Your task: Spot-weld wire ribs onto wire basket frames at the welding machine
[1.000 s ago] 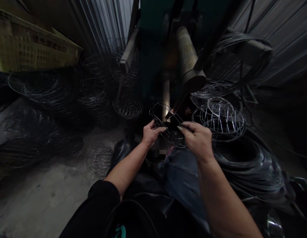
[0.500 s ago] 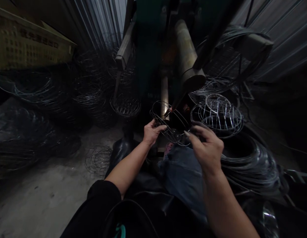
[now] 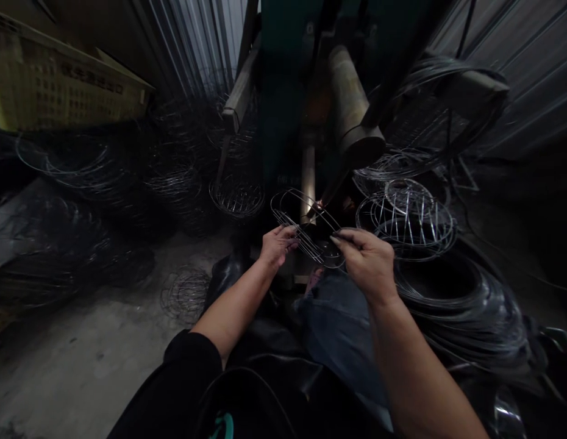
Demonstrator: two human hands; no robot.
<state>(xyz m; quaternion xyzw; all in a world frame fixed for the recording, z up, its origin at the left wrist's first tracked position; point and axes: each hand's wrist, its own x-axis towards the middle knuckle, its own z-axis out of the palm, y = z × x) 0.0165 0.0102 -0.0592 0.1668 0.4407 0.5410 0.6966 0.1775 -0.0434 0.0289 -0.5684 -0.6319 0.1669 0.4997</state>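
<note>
A round wire rack [image 3: 306, 239] with several parallel rods is tilted at the tips of a machine. My left hand [image 3: 277, 245] pinches its left edge. On the other side, my right hand [image 3: 364, 256] has its thumb and fingers closed on the rack's right rim. The lower metal electrode post [image 3: 308, 177] rises into view behind the rack, and the dark upper electrode tip [image 3: 320, 205] meets the wire near the rack's middle. Above it hangs a thick cylindrical arm [image 3: 352, 103]. Whether the tip presses on the wire is too dark to tell.
Finished-looking wire grids [image 3: 409, 213] lie stacked on the right, above a large wire coil [image 3: 470, 311]. Another round grid [image 3: 238, 196] sits left of the machine. One more grid [image 3: 185, 294] rests on the floor. A yellow crate [image 3: 68, 85] stands at upper left, over piled wire racks [image 3: 82, 164].
My right hand has moved left and closed on the rack's rim. The rack has turned a little, its rods now slanting plainly between my hands. The view has shifted slightly.
</note>
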